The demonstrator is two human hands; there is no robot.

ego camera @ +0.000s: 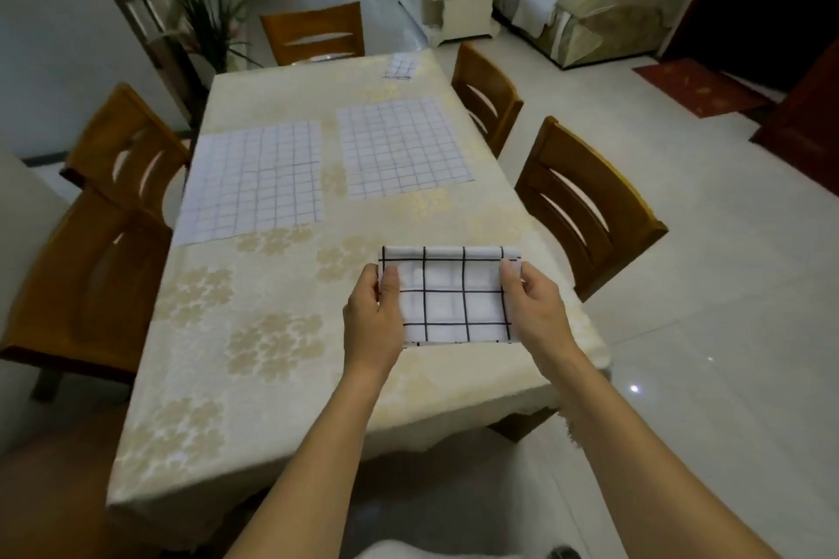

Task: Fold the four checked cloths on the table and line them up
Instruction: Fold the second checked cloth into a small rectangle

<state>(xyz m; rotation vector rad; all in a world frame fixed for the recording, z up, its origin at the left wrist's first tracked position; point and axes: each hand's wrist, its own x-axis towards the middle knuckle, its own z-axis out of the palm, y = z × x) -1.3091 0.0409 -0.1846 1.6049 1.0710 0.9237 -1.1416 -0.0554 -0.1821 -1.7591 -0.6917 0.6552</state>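
Observation:
A folded white cloth with black checks (454,300) is held just above the table's near right part. My left hand (374,322) pinches its left edge, thumb on top. Its right edge is pinched by my right hand (535,309). Two more checked cloths lie spread flat farther back: one at the left (254,182), one at the right (402,148). A small folded checked cloth (399,66) rests near the far right corner of the table.
The table wears a cream flowered tablecloth (272,331). Wooden chairs stand around it: two at the left (122,159), two at the right (585,204), one at the far end (313,32). A sofa and coffee table sit beyond.

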